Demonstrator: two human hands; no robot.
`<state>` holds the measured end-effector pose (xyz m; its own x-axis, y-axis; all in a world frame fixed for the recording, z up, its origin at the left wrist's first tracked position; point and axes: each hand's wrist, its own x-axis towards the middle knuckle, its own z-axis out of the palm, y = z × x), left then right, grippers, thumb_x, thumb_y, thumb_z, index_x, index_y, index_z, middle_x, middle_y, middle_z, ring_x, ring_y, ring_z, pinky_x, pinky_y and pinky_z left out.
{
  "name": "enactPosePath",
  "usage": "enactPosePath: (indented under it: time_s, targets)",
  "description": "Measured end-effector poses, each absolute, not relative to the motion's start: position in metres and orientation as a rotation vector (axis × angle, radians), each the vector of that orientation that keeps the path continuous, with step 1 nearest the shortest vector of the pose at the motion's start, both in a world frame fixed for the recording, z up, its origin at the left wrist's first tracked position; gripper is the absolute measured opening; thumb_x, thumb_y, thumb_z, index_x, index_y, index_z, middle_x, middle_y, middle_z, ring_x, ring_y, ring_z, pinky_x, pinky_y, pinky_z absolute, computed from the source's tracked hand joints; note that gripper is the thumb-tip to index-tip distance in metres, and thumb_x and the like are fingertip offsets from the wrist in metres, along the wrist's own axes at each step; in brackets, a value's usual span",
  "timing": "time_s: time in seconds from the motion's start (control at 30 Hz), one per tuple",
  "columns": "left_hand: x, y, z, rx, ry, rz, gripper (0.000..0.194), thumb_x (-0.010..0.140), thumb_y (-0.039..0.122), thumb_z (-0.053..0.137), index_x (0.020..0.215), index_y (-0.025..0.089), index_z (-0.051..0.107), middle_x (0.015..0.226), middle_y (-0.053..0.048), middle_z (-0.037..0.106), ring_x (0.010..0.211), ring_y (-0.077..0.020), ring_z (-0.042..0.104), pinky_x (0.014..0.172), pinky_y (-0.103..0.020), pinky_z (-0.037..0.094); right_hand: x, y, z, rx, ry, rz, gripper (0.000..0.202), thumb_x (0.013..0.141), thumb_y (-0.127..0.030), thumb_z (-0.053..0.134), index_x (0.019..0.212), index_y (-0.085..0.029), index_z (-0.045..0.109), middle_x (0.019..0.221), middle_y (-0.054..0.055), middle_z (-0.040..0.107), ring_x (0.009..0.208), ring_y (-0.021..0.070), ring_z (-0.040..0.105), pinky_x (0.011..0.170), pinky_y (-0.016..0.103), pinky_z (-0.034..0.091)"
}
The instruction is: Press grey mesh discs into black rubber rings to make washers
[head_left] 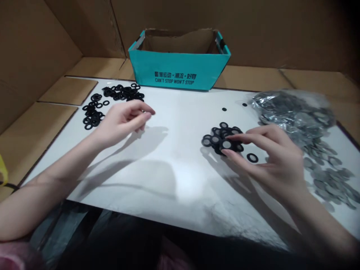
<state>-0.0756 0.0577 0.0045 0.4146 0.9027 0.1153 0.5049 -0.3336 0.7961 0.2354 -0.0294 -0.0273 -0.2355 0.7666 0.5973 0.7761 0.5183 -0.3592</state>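
Observation:
My right hand [277,161] pinches a black ring with a grey mesh-like disc [227,144] between thumb and index fingertips. That ring is at the front of a heap of similar disc-filled rings [215,139]. One more disc-filled ring [252,158] lies apart, beneath my right hand. On the left, my left hand [123,122] hovers over the white tabletop [174,123], its thumb and index tips drawn together. Whatever may be between them is too small to make out. Behind and beside it are loose black rings [94,112], scattered in a curved pile.
A turquoise open box [180,69] stands at the back. At the right, a clear plastic bag [295,108] of grey discs lies beside loose grey discs [334,183]. Two small black dots [224,109] sit near the bag. Cardboard walls [239,37] enclose the back and left.

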Motion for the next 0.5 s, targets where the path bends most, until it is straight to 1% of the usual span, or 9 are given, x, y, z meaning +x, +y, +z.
enactPosePath:
  time_s: [0.13, 0.23, 0.4, 0.5]
  targets:
    - [-0.104, 0.08, 0.002, 2.057, 1.393, 0.801, 0.022, 0.086, 0.029, 0.058, 0.096, 0.011, 0.066, 0.066, -0.001, 0.061, 0.059, -0.0113, 0.058, 0.057, -0.02, 0.046, 0.253, -0.024, -0.04, -1.273, -2.086, -0.218, 0.02, 0.078, -0.023, 0.072, 0.097, -0.026, 0.068, 0.079, 0.006, 0.056, 0.073, 0.0239, 0.053, 0.066, 0.041, 0.044]
    - [-0.119, 0.088, 0.001, 2.109, 1.525, 0.779, 0.028, 0.087, 0.032, 0.056, 0.101, 0.01, 0.065, 0.07, -0.001, 0.06, 0.063, -0.0125, 0.059, 0.061, -0.022, 0.045, 0.258, -0.02, -0.044, -1.289, -2.131, -0.229, 0.018, 0.08, -0.025, 0.068, 0.098, -0.026, 0.069, 0.079, 0.007, 0.059, 0.074, 0.0248, 0.054, 0.066, 0.042, 0.045]
    - [-0.135, 0.094, 0.002, 2.283, 1.736, 0.413, 0.037, 0.091, 0.041, 0.047, 0.11, 0.013, 0.061, 0.08, -0.002, 0.062, 0.073, -0.015, 0.054, 0.073, -0.027, 0.042, 0.258, -0.018, -0.044, -1.31, -2.174, -0.179, 0.024, 0.081, -0.027, 0.064, 0.105, -0.026, 0.068, 0.084, 0.009, 0.06, 0.077, 0.0265, 0.054, 0.069, 0.044, 0.045]
    - [-0.141, 0.095, 0.0, 2.351, 1.76, 0.315, 0.039, 0.093, 0.046, 0.043, 0.111, 0.016, 0.06, 0.083, -0.001, 0.062, 0.075, -0.0151, 0.051, 0.074, -0.027, 0.039, 0.257, -0.02, -0.046, -1.339, -2.19, -0.207, 0.027, 0.081, -0.027, 0.063, 0.108, -0.027, 0.067, 0.087, 0.01, 0.06, 0.079, 0.0273, 0.053, 0.071, 0.045, 0.043]
